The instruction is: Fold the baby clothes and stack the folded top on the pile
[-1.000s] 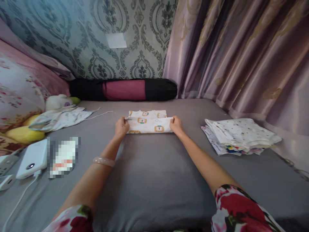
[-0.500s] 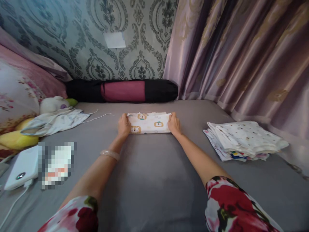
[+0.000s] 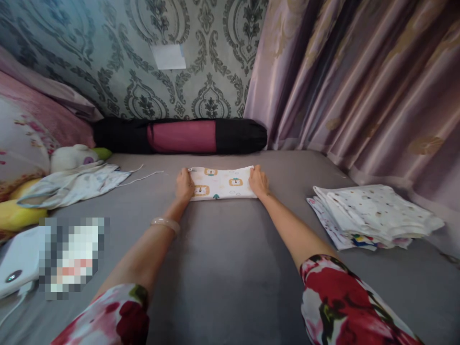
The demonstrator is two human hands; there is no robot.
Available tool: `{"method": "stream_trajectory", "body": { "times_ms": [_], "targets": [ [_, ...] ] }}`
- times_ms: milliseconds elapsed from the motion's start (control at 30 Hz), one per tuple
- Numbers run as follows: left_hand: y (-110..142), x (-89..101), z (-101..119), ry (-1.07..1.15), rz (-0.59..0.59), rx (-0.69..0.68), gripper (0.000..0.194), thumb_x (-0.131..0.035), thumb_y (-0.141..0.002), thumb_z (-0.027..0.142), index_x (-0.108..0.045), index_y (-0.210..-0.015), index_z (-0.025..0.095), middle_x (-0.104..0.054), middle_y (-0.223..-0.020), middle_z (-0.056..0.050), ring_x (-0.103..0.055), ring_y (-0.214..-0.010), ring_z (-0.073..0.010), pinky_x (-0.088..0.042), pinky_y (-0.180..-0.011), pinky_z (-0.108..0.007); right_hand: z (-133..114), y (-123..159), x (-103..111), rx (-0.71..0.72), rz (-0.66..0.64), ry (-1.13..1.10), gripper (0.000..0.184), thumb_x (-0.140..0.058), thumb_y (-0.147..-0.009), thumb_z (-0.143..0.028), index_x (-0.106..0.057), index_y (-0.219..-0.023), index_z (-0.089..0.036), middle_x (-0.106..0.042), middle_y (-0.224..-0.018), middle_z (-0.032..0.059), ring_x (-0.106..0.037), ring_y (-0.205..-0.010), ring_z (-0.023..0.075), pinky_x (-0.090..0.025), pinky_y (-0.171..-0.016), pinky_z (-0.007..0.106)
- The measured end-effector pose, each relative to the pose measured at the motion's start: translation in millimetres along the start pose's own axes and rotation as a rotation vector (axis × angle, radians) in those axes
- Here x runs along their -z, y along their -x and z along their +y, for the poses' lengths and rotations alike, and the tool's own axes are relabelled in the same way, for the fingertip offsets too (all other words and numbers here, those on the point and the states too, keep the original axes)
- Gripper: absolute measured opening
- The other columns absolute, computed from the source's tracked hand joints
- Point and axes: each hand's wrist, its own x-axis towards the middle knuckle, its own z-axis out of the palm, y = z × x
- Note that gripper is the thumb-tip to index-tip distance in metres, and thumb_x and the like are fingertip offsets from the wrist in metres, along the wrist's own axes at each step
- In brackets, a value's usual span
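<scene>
A folded white cloth (image 3: 223,184) printed with orange lion faces is stretched between my two hands, over the middle of the grey bed sheet (image 3: 223,268). My left hand (image 3: 184,185) grips its left end, fingers closed at the upper corner. At the opposite end my right hand (image 3: 259,181) pinches the upper right corner. The cloth's lower edge lies close to the sheet; whether it touches, I cannot tell. A pale bangle (image 3: 165,224) circles my left wrist.
Folded printed cloths (image 3: 377,211) are stacked at the right. On the left lie a crumpled cloth with strings (image 3: 75,184), a plush toy (image 3: 70,158), a white power bank (image 3: 23,258) with a cable, and a blurred item. A black and maroon bolster (image 3: 183,136) lines the wall.
The cloth's top edge, uneven before, is now straighter, and more of its printed face shows. Both hands keep their hold at the ends. The view has shifted slightly.
</scene>
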Motion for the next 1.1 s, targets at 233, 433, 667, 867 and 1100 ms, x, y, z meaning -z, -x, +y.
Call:
{"method": "stream_trajectory", "body": {
  "times_ms": [233, 433, 667, 867, 1100],
  "targets": [
    [-10.6, -17.7, -6.9, -0.035, 0.000, 0.038, 0.033, -0.026, -0.099, 0.027, -0.053, -0.114, 0.017, -0.066, -0.109, -0.016, -0.064, -0.101, -0.0260, -0.046, -0.079, -0.033, 0.4, -6.1, -5.8, -0.019, -0.021, -0.012, 0.034, -0.026, -0.104, -0.034, -0.049, -0.121, -0.015, -0.068, -0.104, 0.0176, -0.066, -0.102, 0.0284, -0.046, -0.086, 0.039],
    [-11.6, -20.1, -8.1, -0.042, -0.049, 0.074, 0.034, -0.028, -0.098, 0.026, -0.053, -0.118, 0.016, -0.066, -0.108, -0.019, -0.066, -0.099, -0.0288, -0.047, -0.079, -0.036, 0.3, -7.3, -10.0, -0.025, -0.034, -0.002, 0.035, -0.027, -0.104, -0.033, -0.049, -0.121, -0.014, -0.068, -0.106, 0.0196, -0.066, -0.104, 0.0304, -0.046, -0.087, 0.041],
    [-10.0, -16.6, -3.5, -0.044, -0.075, 0.167, 0.035, -0.028, -0.099, 0.031, -0.052, -0.119, 0.013, -0.066, -0.108, -0.023, -0.066, -0.103, -0.0329, -0.048, -0.079, -0.039, -1.6, -6.9, -11.4, -0.063, -0.042, -0.004, 0.035, -0.030, -0.103, -0.034, -0.052, -0.120, -0.012, -0.068, -0.108, 0.0215, -0.065, -0.107, 0.0312, -0.045, -0.090, 0.043],
    [-4.5, -1.4, 0.2, -0.064, -0.139, 0.208, 0.035, -0.034, -0.096, 0.026, -0.049, -0.123, 0.010, -0.066, -0.111, -0.027, -0.066, -0.104, -0.0369, -0.049, -0.080, -0.043, 2.7, -14.3, -14.4, -0.110, -0.050, -0.053, 0.043, -0.029, -0.101, -0.035, -0.059, -0.118, -0.010, -0.069, -0.108, 0.0222, -0.066, -0.105, 0.0310, -0.047, -0.088, 0.042],
    [-2.5, 6.5, -3.5, -0.083, -0.180, 0.225, 0.033, -0.038, -0.094, 0.021, -0.050, -0.122, 0.009, -0.065, -0.112, -0.027, -0.066, -0.103, -0.0344, -0.049, -0.080, -0.041, 22.4, -29.4, -7.5, -0.048, -0.135, -0.113, 0.041, -0.031, -0.099, -0.026, -0.069, -0.105, -0.012, -0.070, -0.111, 0.0196, -0.066, -0.105, 0.0263, -0.049, -0.085, 0.032]
  ]
}}
